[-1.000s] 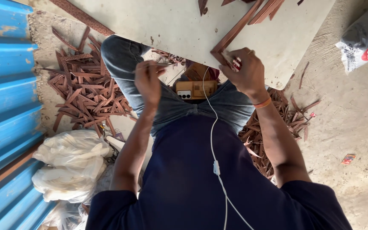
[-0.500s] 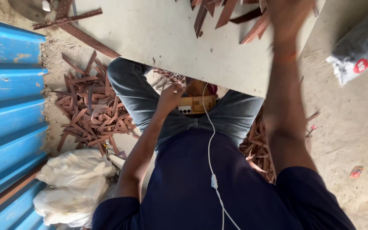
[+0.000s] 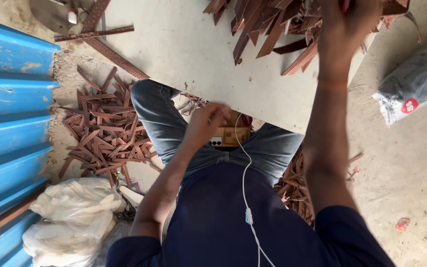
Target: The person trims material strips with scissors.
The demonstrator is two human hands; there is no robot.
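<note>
- Two hands are ours: the left hand [image 3: 208, 121] is curled loosely at our lap, touching the small orange box [image 3: 232, 136] wedged between our thighs under the board's edge.
- Our right hand [image 3: 344, 29] reaches up over the pale board [image 3: 184, 44] into the heap of brown strips [image 3: 268, 29]; whether it grips one, we cannot tell.
- More strips [image 3: 105, 133] litter the ground beside a blue corrugated sheet [image 3: 11, 113].

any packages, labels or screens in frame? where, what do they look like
Grey plastic bag: floor, far right; lumpy, white end with a round red label.
White bags: lower left by the blue sheet; crumpled.
Small red wrapper: floor, lower right.
No screens visible.
</note>
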